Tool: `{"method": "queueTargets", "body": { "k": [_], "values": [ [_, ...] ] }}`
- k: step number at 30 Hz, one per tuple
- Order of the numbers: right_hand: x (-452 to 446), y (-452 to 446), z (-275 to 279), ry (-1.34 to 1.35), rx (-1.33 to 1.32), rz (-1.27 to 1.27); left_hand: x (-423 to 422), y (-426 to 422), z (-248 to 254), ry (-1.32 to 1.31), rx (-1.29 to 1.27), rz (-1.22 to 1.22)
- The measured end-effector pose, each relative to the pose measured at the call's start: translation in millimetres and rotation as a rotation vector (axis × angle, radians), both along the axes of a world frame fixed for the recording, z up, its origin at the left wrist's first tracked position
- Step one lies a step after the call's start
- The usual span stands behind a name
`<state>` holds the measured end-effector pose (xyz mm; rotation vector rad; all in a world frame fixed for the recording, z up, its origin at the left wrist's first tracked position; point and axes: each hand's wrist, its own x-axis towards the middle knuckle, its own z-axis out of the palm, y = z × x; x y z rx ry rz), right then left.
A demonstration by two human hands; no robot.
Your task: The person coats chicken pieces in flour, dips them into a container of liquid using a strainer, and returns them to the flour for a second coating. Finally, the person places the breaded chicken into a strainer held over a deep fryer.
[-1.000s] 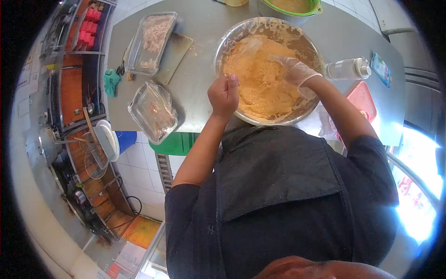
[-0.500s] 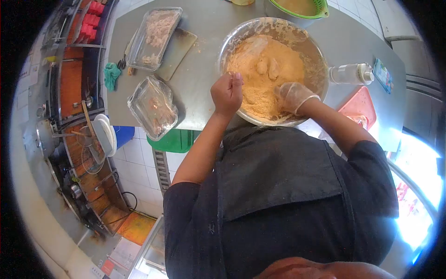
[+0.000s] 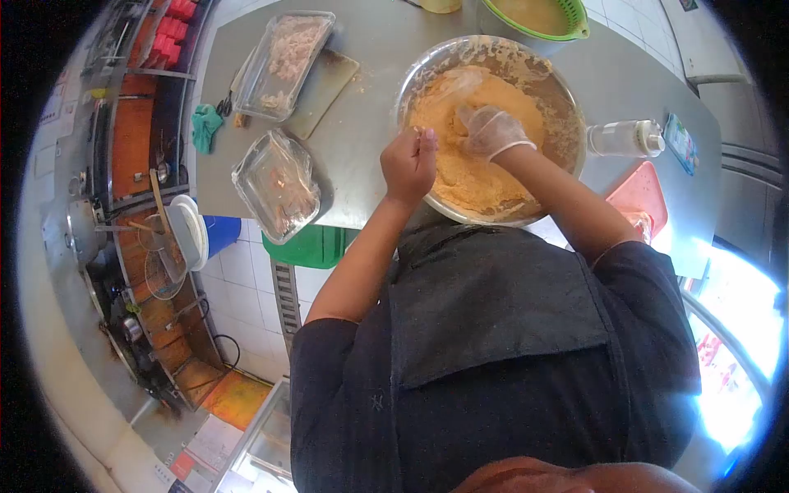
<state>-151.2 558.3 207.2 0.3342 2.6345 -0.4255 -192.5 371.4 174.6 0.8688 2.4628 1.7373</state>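
A large metal bowl (image 3: 565, 123) holds orange-tan powdery breading (image 3: 472, 182), with batter smears on its inner wall. My left hand (image 3: 408, 164) is closed in a fist at the bowl's left rim, thumb up; what it grips there, if anything, is too small to make out. My right hand (image 3: 493, 131), in a clear plastic glove, reaches into the middle of the breading with its fingers pointing down and left. Its fingertips are against coated lumps and partly hidden, so what it holds is unclear.
Left on the metal table (image 3: 362, 177) are a tray of pale meat (image 3: 288, 62), a cutting board (image 3: 330, 89), a plastic-wrapped tray (image 3: 279, 189) and a green cloth (image 3: 205, 127). A green basket (image 3: 575, 20), bottle (image 3: 625, 139) and pink tray (image 3: 641, 193) are behind and right.
My gloved right hand went from the breading's right side to its lower right, then up and left to the middle. My left hand stays in a fist at the rim. The view shifted slightly.
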Motion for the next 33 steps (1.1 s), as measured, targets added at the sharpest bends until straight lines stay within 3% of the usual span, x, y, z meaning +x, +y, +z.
{"method": "queueTargets", "body": {
  "k": [2,5,9,12,15,21,24,27,30,33],
  "values": [
    [-4.8,3.1,-43.1,0.052,-0.018,0.026,0.6,0.0,2.4,0.016,-0.002,0.022],
    [-13.7,17.8,-59.3,0.032,-0.119,0.012,-1.2,-0.3,0.6,0.026,-0.022,0.022],
    [-14.2,22.0,14.0,-0.170,-0.411,0.145,-1.6,0.3,-0.4,0.023,0.016,0.020],
    [-7.4,13.5,5.0,-0.191,-0.329,0.400,-1.9,0.4,0.8,0.019,0.046,0.016],
    [-16.0,-17.9,22.6,-0.472,-0.278,0.159,-2.4,2.4,-0.6,0.036,0.046,0.015],
    [-22.1,-26.3,-17.0,-0.475,-0.107,0.396,-2.6,-0.3,-3.3,0.067,0.006,0.024],
    [-15.0,19.1,-48.4,-0.238,-0.442,0.342,-2.3,-4.4,-0.1,0.026,-0.073,-0.008],
    [1.9,46.0,-48.0,0.101,-0.346,0.159,-2.9,-6.2,3.3,-0.028,-0.085,-0.022],
    [6.2,42.1,28.7,-0.141,-0.302,-0.208,-1.6,-0.3,1.0,-0.014,0.025,-0.005],
    [13.8,51.2,32.4,-0.214,-0.204,-0.047,-1.9,0.4,1.6,0.013,0.039,0.003]
  ]
}}
